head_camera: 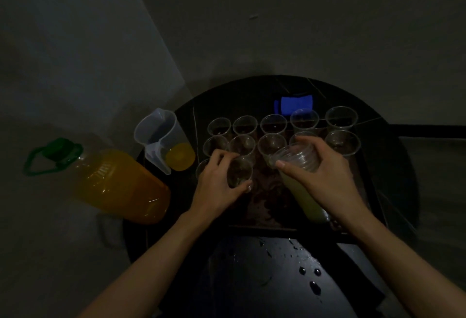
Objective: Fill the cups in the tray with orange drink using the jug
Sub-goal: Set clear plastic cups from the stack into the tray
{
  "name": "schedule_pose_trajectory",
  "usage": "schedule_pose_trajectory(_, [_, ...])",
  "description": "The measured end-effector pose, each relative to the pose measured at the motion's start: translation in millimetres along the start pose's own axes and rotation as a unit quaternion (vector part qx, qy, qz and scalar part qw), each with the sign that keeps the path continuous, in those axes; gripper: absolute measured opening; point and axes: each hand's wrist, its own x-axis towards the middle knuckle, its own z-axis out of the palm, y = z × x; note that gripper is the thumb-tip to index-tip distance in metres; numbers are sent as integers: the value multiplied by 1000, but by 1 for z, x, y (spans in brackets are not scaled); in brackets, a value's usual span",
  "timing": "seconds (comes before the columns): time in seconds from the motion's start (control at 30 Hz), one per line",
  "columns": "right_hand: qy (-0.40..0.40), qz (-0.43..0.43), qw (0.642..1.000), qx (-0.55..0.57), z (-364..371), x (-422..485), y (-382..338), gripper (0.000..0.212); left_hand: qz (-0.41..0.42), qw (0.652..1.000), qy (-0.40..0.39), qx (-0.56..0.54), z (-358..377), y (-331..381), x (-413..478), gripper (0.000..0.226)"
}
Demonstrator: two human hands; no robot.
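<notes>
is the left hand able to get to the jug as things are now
Not at once, probably: the left hand grips a cup, and the right hand holds a stack of cups. The jug stands close by with nothing between, so after letting go the way looks free.

Rows of thin clear plastic cups (341,118), glossy, ribbed clear plastic cup stack (297,157), frosted translucent plastic jug (158,131), matt-walled, large smooth clear plastic bottle (118,184), glossy green plastic cap (59,149), black round table (264,280), glossy and wet with droplets
</notes>
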Motion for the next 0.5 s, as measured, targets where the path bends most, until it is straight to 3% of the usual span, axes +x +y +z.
schedule_pose_trajectory(0.5, [4, 0, 1000, -3, 3, 0, -1, 73, 12, 1000, -3, 6, -3, -3, 3, 61])
